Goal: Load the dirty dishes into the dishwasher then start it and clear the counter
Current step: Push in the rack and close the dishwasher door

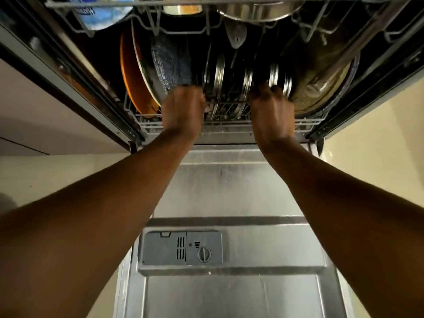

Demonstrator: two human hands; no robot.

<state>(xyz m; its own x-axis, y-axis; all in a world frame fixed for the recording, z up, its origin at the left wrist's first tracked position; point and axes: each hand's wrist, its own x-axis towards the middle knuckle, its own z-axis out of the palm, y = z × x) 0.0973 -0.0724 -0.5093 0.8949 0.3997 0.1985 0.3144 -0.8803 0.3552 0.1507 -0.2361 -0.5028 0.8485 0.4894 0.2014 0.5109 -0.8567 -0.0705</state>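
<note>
At lower rack [307,123] front edge, left hand [182,111] and right hand [271,113] curl fingers over the wire w/ plates [135,88] and pans loaded inside dishwasher (door [229,294] down): loading approx. done; rack push-in, door shut, start, worktop clearing remain.
</note>
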